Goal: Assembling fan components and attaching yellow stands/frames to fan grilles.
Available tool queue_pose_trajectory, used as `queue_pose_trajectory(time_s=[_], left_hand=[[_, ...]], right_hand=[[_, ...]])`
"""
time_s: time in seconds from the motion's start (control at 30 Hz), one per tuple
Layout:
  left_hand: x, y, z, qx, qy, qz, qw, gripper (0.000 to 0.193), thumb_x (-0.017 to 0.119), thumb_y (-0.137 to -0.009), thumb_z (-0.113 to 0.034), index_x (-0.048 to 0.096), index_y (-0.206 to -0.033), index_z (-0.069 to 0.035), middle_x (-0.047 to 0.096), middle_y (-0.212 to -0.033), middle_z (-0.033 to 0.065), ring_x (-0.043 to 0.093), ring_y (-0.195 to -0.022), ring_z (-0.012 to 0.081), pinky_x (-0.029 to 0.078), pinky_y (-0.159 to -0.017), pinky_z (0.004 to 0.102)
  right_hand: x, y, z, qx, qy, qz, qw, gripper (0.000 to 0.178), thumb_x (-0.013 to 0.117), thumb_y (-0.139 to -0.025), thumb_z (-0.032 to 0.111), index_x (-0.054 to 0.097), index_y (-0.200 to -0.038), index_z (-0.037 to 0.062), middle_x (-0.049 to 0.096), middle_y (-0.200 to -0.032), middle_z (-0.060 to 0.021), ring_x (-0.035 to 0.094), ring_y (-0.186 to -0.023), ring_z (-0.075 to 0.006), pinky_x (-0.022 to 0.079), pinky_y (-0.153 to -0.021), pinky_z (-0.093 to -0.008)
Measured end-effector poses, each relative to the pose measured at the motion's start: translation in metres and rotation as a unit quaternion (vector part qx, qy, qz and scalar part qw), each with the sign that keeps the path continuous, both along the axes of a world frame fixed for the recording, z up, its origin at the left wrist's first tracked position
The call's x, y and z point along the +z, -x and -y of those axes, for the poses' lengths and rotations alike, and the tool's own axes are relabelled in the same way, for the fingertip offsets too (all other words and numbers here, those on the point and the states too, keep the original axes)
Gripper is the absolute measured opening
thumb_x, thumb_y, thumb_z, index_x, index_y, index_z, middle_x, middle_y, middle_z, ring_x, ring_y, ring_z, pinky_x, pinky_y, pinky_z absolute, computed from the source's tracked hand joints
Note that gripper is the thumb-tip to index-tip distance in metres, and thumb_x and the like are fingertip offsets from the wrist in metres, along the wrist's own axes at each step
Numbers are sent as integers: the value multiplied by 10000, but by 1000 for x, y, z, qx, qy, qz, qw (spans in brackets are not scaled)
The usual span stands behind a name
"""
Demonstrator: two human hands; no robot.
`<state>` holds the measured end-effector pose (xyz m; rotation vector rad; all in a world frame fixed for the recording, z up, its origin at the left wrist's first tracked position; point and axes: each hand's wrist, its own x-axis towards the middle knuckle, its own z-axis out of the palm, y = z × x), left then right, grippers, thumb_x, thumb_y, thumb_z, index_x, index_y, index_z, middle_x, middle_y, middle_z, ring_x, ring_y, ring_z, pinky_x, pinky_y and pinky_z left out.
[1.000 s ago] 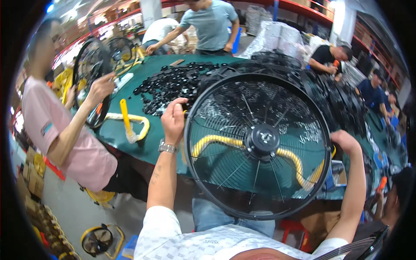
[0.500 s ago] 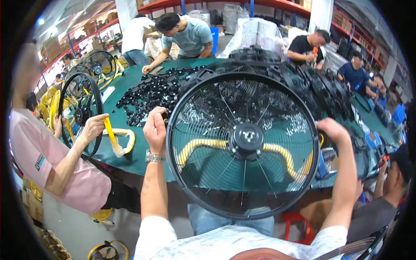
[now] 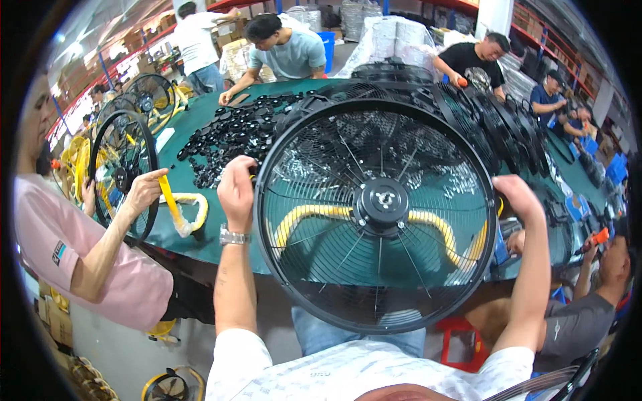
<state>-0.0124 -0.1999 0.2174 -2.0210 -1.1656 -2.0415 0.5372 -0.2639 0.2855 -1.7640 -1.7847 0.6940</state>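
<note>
A large round black fan (image 3: 380, 302) with a wire cage stands upright at the table's near edge, right in front of me. Its round black hub (image 3: 382, 206) faces me, and a yellow curved tube stand (image 3: 309, 214) shows through the wires behind it. My left hand (image 3: 237, 192) is closed at the left side of the rim, its fingertips hidden behind. On the opposite side my right hand (image 3: 519, 198) curls over the rim beside a yellow end of the stand. Both hands are at about hub height.
Many small black parts (image 3: 234, 134) lie heaped on the green table (image 3: 221, 234). Black fan cages (image 3: 515, 134) are stacked at the back right. To my left, a co-worker in pink (image 3: 100, 260) holds another fan (image 3: 155, 174). A red stool (image 3: 461, 344) stands below right.
The fan has risen very slightly, with both my hands still at its sides. Across the table, the person in black has lowered an orange-handled tool, and the one in white has straightened up.
</note>
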Motion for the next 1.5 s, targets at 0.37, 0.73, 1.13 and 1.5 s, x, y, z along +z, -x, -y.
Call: queue_pose_trajectory(time_s=[0.37, 0.73, 1.13, 1.5], left_hand=[[36, 15, -1, -53, 274, -7, 960, 374, 498, -998, -299, 651, -1062, 37, 685, -938, 106, 634, -800, 180, 493, -744, 308], [8, 3, 17, -75, 51, 121, 988, 338, 435, -1011, -190, 591, -1213, 32, 609, -1241, 132, 581, -1129, 210, 438, -980, 351], [-9, 0, 2, -20, -23, 40, 999, 250, 447, -993, -101, 637, -1045, 53, 676, -1058, 126, 634, -968, 185, 487, -876, 296], [21, 10, 1, 20, 226, -48, 973, 329, 487, -997, -248, 663, -970, 29, 682, -925, 100, 621, -802, 152, 485, -756, 289]], right_hand=[[-30, 13, 37, 67, -423, 155, 890, 170, 485, -940, 75, 625, -961, -20, 619, -976, -185, 617, -899, -335, 488, -802, -369], [-24, 10, 45, -6, -420, 100, 902, 266, 544, -942, 126, 596, -1151, -30, 642, -1139, -178, 629, -1031, -270, 462, -908, -352], [-7, 5, 12, -7, 0, -88, 996, 304, 523, -973, 250, 637, -972, -32, 646, -791, -46, 559, -741, -95, 460, -716, -261], [-17, 1, 10, -12, -160, -83, 984, 359, 495, -982, 301, 651, -924, -17, 649, -834, -24, 575, -776, -104, 448, -747, -256]])
